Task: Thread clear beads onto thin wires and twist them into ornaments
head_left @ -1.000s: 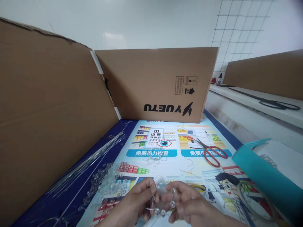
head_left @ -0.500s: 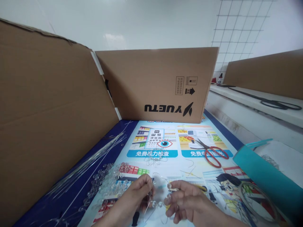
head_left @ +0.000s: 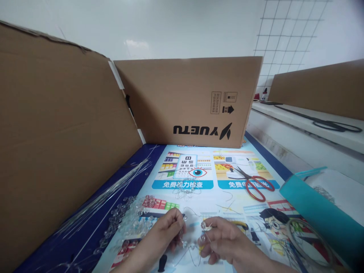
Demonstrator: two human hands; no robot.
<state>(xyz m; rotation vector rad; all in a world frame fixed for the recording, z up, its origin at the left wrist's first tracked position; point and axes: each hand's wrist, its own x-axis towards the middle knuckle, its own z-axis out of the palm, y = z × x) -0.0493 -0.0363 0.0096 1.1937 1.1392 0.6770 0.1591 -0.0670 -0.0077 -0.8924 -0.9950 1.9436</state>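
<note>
Low in the view, both hands meet over the printed mat (head_left: 199,167) that covers the bench. The left hand (head_left: 166,235) has its thumb and forefinger pressed together on one end of a short strand of beads (head_left: 190,244), a clear bead showing just at its fingertips. The right hand (head_left: 224,242) pinches the other end the same way, with a bead right at its fingertips and another just below them. Between the two pinches the strand sags in a shallow loop, so its long axis runs left to right across the body, from one hand to the other, held just above the mat and not lying on it. A fine wire (head_left: 196,212) arches up between the hands, too fine to follow to its ends. Neither hand is nearer: each has its own end, and the beads in the sag lie inward of both sets of fingers, slightly toward the person. The loose beads (head_left: 133,220) lie in a heap on the mat just left of the left hand, so that hand is plainly the closer one to them. Farther left, a bundle of cut wires (head_left: 113,189) lies slantwise along the blue edge, beside the cardboard wall (head_left: 57,132). The scissors (head_left: 256,185) lie well apart, beyond the right hand, and a teal folder (head_left: 318,212) rests at the right edge.
</note>
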